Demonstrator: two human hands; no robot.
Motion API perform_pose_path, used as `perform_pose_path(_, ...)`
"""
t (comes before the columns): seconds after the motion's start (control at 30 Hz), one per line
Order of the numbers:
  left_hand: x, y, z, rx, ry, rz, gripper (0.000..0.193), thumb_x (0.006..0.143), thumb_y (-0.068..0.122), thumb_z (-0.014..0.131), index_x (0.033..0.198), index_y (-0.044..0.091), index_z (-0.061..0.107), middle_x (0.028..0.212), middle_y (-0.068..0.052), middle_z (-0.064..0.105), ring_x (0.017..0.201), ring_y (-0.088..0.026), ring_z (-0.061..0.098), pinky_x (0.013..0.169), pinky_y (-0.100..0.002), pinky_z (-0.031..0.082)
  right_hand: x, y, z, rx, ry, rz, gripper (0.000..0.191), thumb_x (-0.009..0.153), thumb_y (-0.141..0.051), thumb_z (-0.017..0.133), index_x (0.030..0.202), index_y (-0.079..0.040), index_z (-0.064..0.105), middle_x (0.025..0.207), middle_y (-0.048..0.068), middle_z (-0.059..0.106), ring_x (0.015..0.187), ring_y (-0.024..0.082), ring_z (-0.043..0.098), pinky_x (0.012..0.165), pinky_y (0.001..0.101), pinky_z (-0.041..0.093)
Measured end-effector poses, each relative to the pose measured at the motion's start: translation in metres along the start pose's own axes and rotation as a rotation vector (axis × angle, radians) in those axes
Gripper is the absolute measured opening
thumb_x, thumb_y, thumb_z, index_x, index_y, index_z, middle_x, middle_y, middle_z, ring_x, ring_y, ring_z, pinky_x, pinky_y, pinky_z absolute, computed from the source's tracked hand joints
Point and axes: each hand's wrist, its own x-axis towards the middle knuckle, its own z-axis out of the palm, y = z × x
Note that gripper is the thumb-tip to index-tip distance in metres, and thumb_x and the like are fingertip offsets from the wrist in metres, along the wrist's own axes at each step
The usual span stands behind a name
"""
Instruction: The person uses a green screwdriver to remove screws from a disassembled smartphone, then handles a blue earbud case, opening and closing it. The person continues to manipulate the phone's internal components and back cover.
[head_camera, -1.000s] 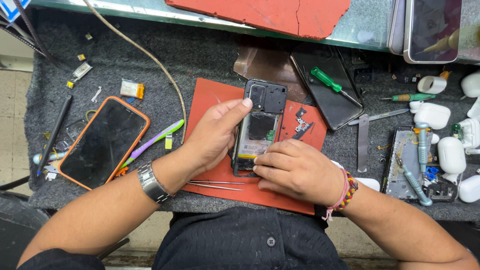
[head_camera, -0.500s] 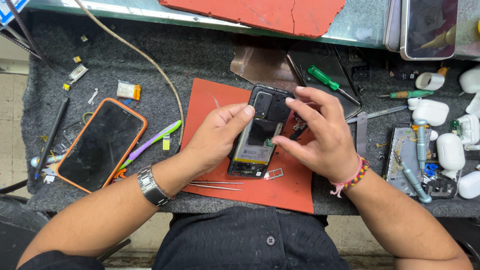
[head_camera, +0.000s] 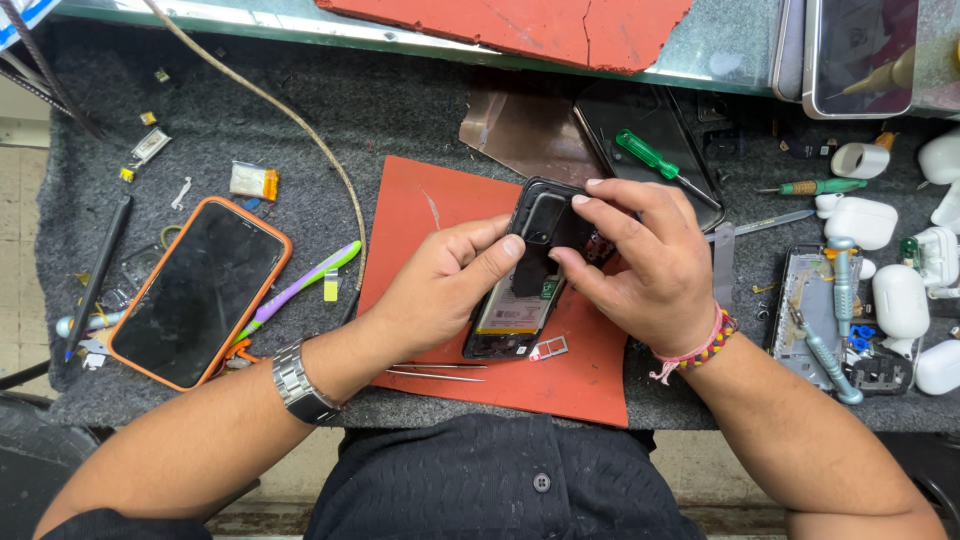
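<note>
From the head camera, no bin or tray shows; the loose things lie straight on the grey felt bench cover (head_camera: 400, 110). At its middle lies a flat red rubber work mat (head_camera: 420, 215), and over it both hands hold an opened black smartphone with its back cover off (head_camera: 520, 290). The phone's long axis runs from about one o'clock, camera end, down to seven o'clock. The left hand (head_camera: 435, 290) grips its left edge, thumb pressed on top, fingers curled beneath. The right hand (head_camera: 645, 265) closes on the upper end, fingertips (head_camera: 565, 255) pinched together on the inner plate. At nine o'clock an orange-cased phone (head_camera: 195, 290) lies face up. A green-handled screwdriver (head_camera: 655, 165) lies at one o'clock.
</note>
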Motion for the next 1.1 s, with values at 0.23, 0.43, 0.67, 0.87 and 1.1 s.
perform_pose_path(0.23, 0.000, -0.001, 0.001, 0.001, 0.011, -0.001, 0.042, 0.111, 0.024, 0.050, 0.145, -0.001, 0.057, 0.116, -0.004, 0.070, 0.103, -0.008, 0.066, 0.090, -0.027, 0.057, 0.000, 0.002, 0.000, 0.022, -0.045, 0.012, 0.048, 0.079, -0.015, 0.093, 0.121, -0.007, 0.070, 0.126, 0.011, 0.064, 0.104, 0.029, 0.063, 0.089, 0.0384, 0.053)
perform_pose_path(0.43, -0.001, -0.004, -0.003, -0.036, 0.000, 0.009, 0.042, 0.112, 0.024, 0.048, 0.143, -0.002, 0.058, 0.120, -0.004, 0.070, 0.106, -0.009, 0.066, 0.094, -0.027, 0.056, -0.003, 0.003, 0.000, 0.065, -0.025, 0.036, 0.049, 0.079, -0.015, 0.094, 0.122, -0.008, 0.070, 0.127, 0.012, 0.065, 0.104, 0.027, 0.064, 0.089, 0.0375, 0.052)
perform_pose_path(0.67, -0.003, -0.004, -0.002, -0.036, -0.006, 0.023, 0.042, 0.113, 0.024, 0.047, 0.142, -0.003, 0.059, 0.120, -0.006, 0.070, 0.107, -0.009, 0.065, 0.094, -0.028, 0.056, -0.006, 0.002, -0.006, 0.086, 0.017, -0.011, 0.054, 0.078, -0.018, 0.095, 0.122, -0.007, 0.067, 0.125, 0.012, 0.065, 0.111, 0.030, 0.064, 0.095, 0.0408, 0.051)
perform_pose_path(0.87, -0.004, -0.001, -0.001, -0.016, -0.001, 0.022, 0.042, 0.112, 0.025, 0.047, 0.143, -0.002, 0.058, 0.122, -0.006, 0.070, 0.108, -0.009, 0.065, 0.095, -0.028, 0.056, -0.010, -0.001, -0.008, 0.072, 0.040, -0.037, 0.054, 0.077, -0.017, 0.097, 0.121, -0.009, 0.067, 0.124, 0.011, 0.065, 0.108, 0.028, 0.063, 0.090, 0.0380, 0.051)
perform_pose_path(1.1, -0.002, 0.001, 0.000, -0.066, 0.003, 0.010, 0.042, 0.111, 0.023, 0.048, 0.143, -0.003, 0.057, 0.121, -0.007, 0.070, 0.107, -0.012, 0.067, 0.093, -0.029, 0.057, -0.009, -0.002, -0.007, 0.130, -0.021, 0.011, 0.056, 0.074, -0.015, 0.098, 0.121, -0.006, 0.068, 0.124, 0.013, 0.064, 0.100, 0.025, 0.062, 0.083, 0.0346, 0.052)
